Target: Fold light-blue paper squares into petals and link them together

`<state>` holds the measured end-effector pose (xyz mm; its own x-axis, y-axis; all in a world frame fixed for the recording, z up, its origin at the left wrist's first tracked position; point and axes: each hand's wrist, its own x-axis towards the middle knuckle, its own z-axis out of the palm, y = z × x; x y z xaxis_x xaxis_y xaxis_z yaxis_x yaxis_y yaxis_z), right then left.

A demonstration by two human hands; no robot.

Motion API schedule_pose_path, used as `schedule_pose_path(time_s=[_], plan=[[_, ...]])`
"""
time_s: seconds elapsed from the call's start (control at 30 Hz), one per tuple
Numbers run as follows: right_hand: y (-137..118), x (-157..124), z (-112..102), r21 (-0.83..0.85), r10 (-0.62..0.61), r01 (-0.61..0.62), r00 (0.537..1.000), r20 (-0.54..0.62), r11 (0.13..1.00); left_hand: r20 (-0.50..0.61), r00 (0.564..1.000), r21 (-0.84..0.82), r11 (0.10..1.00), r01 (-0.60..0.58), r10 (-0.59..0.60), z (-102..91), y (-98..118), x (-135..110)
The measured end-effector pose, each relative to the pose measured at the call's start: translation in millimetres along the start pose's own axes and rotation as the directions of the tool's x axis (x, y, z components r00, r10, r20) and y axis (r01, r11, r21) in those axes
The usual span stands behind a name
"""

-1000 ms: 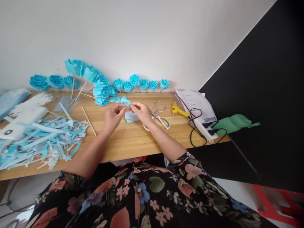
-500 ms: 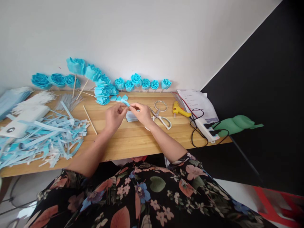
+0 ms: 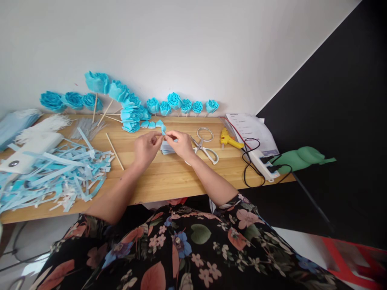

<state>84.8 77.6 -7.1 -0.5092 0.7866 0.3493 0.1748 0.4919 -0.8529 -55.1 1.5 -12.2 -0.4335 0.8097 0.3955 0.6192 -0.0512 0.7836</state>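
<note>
Left hand (image 3: 148,148) and right hand (image 3: 182,146) together pinch a blue piece (image 3: 163,129), seemingly shaping it; the next move likely wants gentleness; similar pieces (image 3: 151,125) lie beyond them.

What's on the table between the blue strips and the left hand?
In the head view, a thin stick lies between the strips and the left hand.

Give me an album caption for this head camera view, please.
Left hand and right hand pinch a small light blue piece over a wooden tabletop, ruffled bright blue flowers behind.
</note>
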Motion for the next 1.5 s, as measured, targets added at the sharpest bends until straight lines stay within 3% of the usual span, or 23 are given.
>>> schedule_pose_path(time_s=[0.27,0.77,1.17,1.33,1.5], plan=[[0,0,0,-0.001,-0.005,0.005,1.000,-0.004,1.000,0.024,0.999,-0.010,1.000,-0.027,0.027,-0.5,3,0],[1,0,0,-0.007,-0.022,0.022,1.000,0.008,1.000,0.031,0.999,-0.077,0.997,0.032,-0.029,-0.8,3,1],[-2,0,-1,0.001,-0.018,0.018,1.000,-0.010,1.000,0.038,0.999,-0.073,0.997,-0.010,0.013,-3.7,8,0],[0,3,-3,0.151,0.088,-0.096,0.994,0.058,0.984,0.016,1.000,-0.021,1.000,0.003,-0.003,-5.4,6,4],[10,12,-5,0.462,0.288,-0.291,0.954,0.078,0.838,-0.035,0.995,0.022,0.995,0.094,-0.093,-29.2,14,13]])
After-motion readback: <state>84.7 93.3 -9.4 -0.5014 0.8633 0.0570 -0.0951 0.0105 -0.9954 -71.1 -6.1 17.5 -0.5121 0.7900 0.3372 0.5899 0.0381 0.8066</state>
